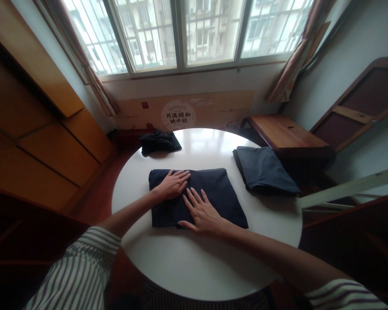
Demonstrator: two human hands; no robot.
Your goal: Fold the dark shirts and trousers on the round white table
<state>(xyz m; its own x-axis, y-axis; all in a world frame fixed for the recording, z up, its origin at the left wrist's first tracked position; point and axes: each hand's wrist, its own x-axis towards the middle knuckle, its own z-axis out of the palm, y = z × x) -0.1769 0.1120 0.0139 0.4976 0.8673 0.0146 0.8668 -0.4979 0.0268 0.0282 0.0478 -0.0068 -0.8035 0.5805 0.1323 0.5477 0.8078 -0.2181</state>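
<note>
A dark navy folded garment (pixel 213 189) lies flat in the middle of the round white table (pixel 194 262). My left hand (pixel 173 184) rests palm down on its upper left part, fingers stretched out and pointing right. My right hand (pixel 202 212) lies flat on its lower middle, fingers spread and pointing up-left. Both hands press on the cloth and hold nothing. My arms come in from the lower edge in striped sleeves.
A second folded dark garment (pixel 263 168) lies at the table's right edge. A crumpled dark cloth (pixel 159 142) sits at the far left of the table. A wooden bench (pixel 283 133) stands behind on the right, wooden cabinets (pixel 45 142) on the left, a window (pixel 187 32) ahead.
</note>
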